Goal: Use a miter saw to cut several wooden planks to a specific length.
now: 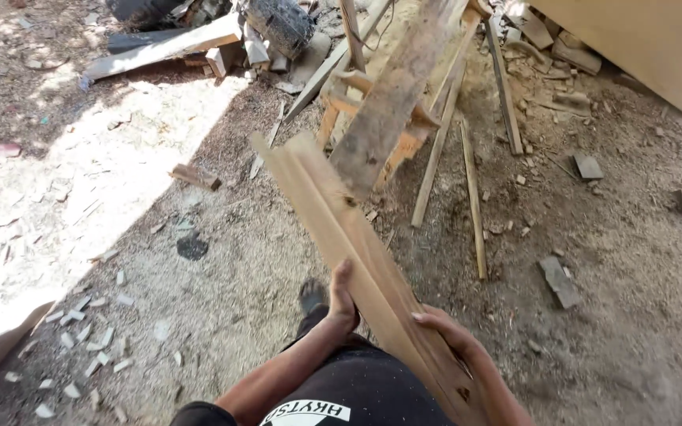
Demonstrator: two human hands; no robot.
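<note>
Left hand (342,304) fingers wrap the left edge of a long wooden plank (341,237); right hand (445,330) fingers lie closed over its top face. The plank slants away from both hands, toward a weathered board (392,99) resting on a wooden sawhorse (404,146) above the sawdust-strewn ground (617,300).

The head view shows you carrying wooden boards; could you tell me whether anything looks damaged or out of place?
The long pale wooden boards, gripped by the left hand and right hand, have a ragged, splintered far end. Around them, small wood offcuts and thin loose wooden slats lie scattered across the sawdust-covered ground.
</note>
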